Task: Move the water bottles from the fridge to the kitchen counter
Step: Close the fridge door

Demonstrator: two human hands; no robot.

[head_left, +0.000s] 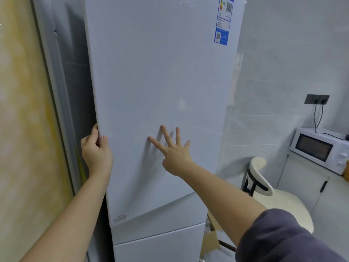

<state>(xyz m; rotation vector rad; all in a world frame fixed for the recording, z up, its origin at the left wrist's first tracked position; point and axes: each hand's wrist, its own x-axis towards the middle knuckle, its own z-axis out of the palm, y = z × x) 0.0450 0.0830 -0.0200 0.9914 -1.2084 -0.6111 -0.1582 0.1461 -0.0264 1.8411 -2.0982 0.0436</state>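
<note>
A tall white fridge fills the middle of the head view, and its upper door (160, 76) looks slightly ajar at the left edge. My left hand (96, 148) grips that left edge of the door, fingers wrapped around it. My right hand (172, 148) lies flat on the door's front with fingers spread, holding nothing. No water bottles are in sight; the fridge's inside is hidden behind the door. A blue energy label (223, 19) is stuck at the door's top right.
A yellowish wall panel (22, 129) stands close on the left. Right of the fridge are a white chair (264, 186), a white microwave (319, 148) on a white cabinet (309, 182), and cardboard (209, 241) on the floor. The lower fridge drawers (160, 242) are closed.
</note>
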